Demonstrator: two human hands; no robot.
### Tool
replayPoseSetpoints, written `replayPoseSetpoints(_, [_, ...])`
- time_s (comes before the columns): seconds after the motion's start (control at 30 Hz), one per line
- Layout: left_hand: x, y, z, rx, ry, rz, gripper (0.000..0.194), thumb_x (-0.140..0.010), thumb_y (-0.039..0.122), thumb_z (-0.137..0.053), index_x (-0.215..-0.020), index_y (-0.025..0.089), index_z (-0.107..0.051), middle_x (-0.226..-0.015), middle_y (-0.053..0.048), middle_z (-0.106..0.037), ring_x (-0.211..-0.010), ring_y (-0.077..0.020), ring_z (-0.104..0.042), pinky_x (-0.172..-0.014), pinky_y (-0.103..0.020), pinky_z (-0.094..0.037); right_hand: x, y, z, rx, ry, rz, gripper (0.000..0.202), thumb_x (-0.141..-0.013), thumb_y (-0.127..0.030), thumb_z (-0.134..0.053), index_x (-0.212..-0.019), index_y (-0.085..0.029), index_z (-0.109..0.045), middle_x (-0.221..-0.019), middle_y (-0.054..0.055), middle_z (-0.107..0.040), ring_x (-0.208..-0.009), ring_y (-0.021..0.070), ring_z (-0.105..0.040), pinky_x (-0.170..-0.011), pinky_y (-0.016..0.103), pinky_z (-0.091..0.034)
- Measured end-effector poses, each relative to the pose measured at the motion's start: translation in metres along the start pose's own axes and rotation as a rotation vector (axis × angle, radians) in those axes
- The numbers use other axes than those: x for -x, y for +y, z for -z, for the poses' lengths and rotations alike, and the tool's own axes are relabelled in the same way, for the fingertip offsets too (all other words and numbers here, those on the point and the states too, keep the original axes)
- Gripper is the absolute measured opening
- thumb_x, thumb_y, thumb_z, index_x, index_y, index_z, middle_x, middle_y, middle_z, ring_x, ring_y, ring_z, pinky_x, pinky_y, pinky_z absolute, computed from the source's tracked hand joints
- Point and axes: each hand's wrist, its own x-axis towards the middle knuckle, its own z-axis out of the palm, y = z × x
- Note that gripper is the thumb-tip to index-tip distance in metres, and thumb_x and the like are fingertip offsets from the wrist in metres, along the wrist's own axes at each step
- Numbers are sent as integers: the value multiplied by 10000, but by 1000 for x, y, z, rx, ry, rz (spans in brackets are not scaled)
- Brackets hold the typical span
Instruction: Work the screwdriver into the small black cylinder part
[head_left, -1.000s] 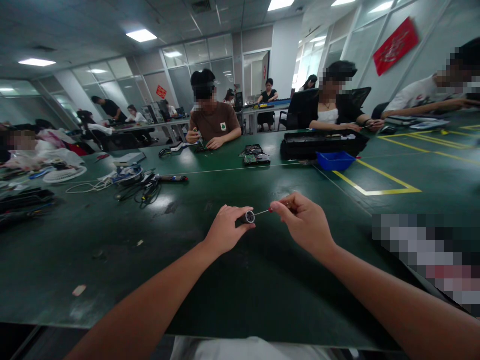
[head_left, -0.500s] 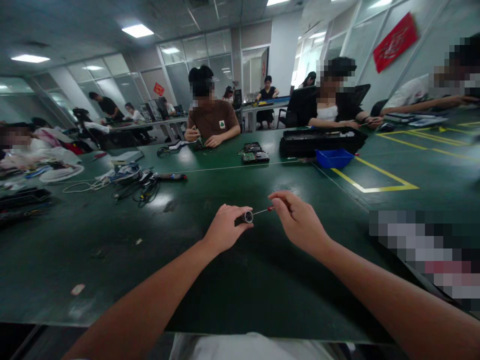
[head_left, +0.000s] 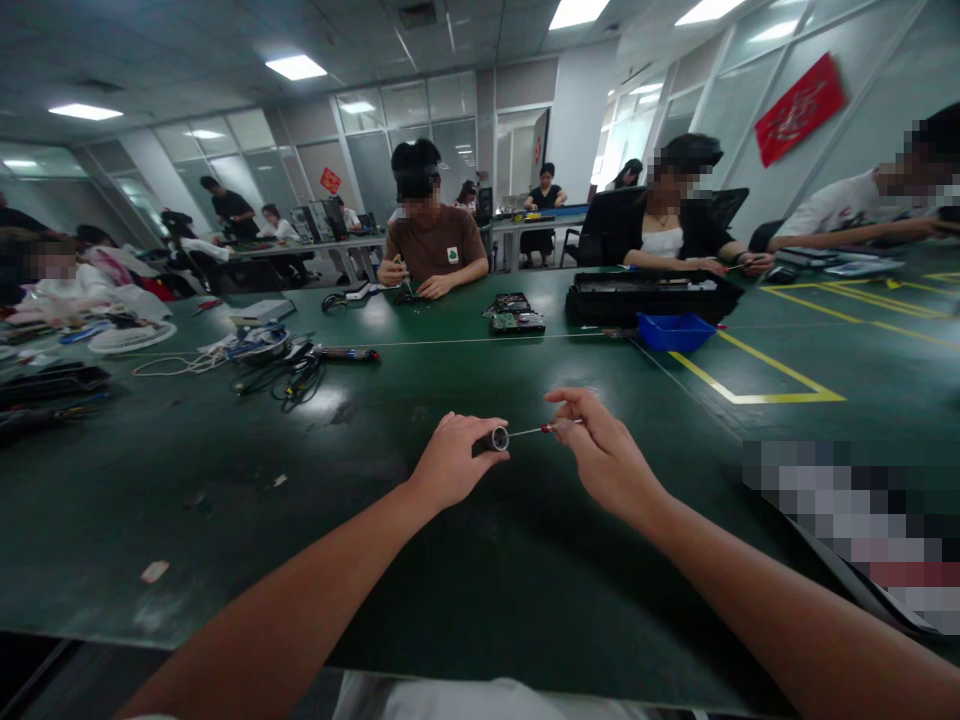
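Note:
My left hand [head_left: 454,458] grips a short dark cylinder [head_left: 498,438] between thumb and fingers, its round, silvery-rimmed end turned toward me. In my right hand [head_left: 604,445] is a thin screwdriver [head_left: 549,428] with a red handle, pinched near the thumb while the index finger is raised off it. The metal shaft runs left to the side of the cylinder; whether its tip sits inside or only touches the cylinder I cannot make out. Both hands are held over the green tabletop [head_left: 480,580].
Cables [head_left: 289,375] and a rod-shaped tool [head_left: 349,354] lie to the left. Circuit boards [head_left: 517,318], a long black casing [head_left: 652,298] and a blue bin [head_left: 675,332] stand ahead. A person [head_left: 435,235] works across the table, with others at the right. A blurred-out item [head_left: 862,530] lies at right.
My right fingers have loosened and the index finger has lifted, showing more of the red handle. My left hand still holds the cylinder in nearly the same place. The view has shifted slightly.

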Motion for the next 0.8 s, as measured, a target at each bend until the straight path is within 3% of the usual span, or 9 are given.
replayPoseSetpoints(0.1, [0, -2, -1, 10, 3, -23, 373, -869, 309, -730, -1231, 256, -655, -1132, -10, -709, -1032, -224, -597, -1011, -433, -393, -1, -1, 1, 28, -17, -51, 310, -1011, -411, -372, -1049, -225, -617, -732, 14, -601, -644, 192, -575, -600, 332, -415])
replayPoseSetpoints(0.2, [1, -3, -2, 11, 1, -35, 367, -874, 315, -724, -1230, 258, -654, -1123, -3, -708, -1020, -218, -597, -998, -427, -401, -1, -1, 1, 32, -6, -65, 320, -1014, -425, -359, -1089, -233, -604, -710, 6, -583, -647, 200, -571, -608, 341, -412])
replayPoseSetpoints(0.3, [0, -3, -2, 8, 14, -13, 375, -876, 331, -719, -1239, 267, -652, -1105, -10, -709, -1019, -228, -597, -1018, -444, -399, 1, 1, -1, -55, 19, -30, 254, -988, -358, -432, -1191, -232, -517, -773, 6, -598, -723, 204, -589, -669, 351, -446])
replayPoseSetpoints(0.43, [0, -2, -2, 4, 20, -4, 384, -872, 334, -723, -1243, 268, -649, -1125, -19, -709, -1047, -235, -602, -1057, -471, -382, 1, 5, -6, -207, 70, -39, 204, -950, -390, -529, -1069, -227, -564, -900, 40, -648, -824, 207, -611, -750, 369, -473])
replayPoseSetpoints(0.53, [0, 0, -1, -31, -6, -64, 390, -865, 313, -734, -1244, 291, -643, -1179, -5, -702, -1117, -233, -596, -1144, -522, -279, -5, 10, -9, -388, 130, -147, 234, -937, -442, -547, -937, -218, -616, -812, 28, -636, -747, 187, -597, -738, 365, -479])
replayPoseSetpoints(0.6, [-1, 0, 0, -59, -11, -94, 389, -869, 296, -731, -1246, 301, -638, -1188, 0, -699, -1142, -230, -591, -1160, -533, -244, -10, 14, -10, -576, 177, -304, 261, -919, -457, -555, -834, -217, -611, -741, 10, -596, -648, 164, -555, -661, 347, -477])
replayPoseSetpoints(0.67, [-2, -1, 2, -64, -5, -91, 381, -874, 291, -725, -1245, 286, -636, -1164, -9, -704, -1113, -224, -600, -1112, -498, -318, -14, 18, -11, -690, 175, -407, 250, -888, -444, -597, -790, -215, -607, -708, 0, -571, -607, 152, -523, -620, 333, -475])
replayPoseSetpoints(0.8, [-3, -2, 4, -42, -15, -62, 368, -887, 316, -707, -1245, 270, -636, -1123, -21, -709, -1073, -224, -605, -1041, -456, -384, -15, 21, -13, -655, 232, -347, 241, -882, -454, -622, -820, -222, -616, -750, 5, -600, -671, 162, -550, -659, 326, -493])
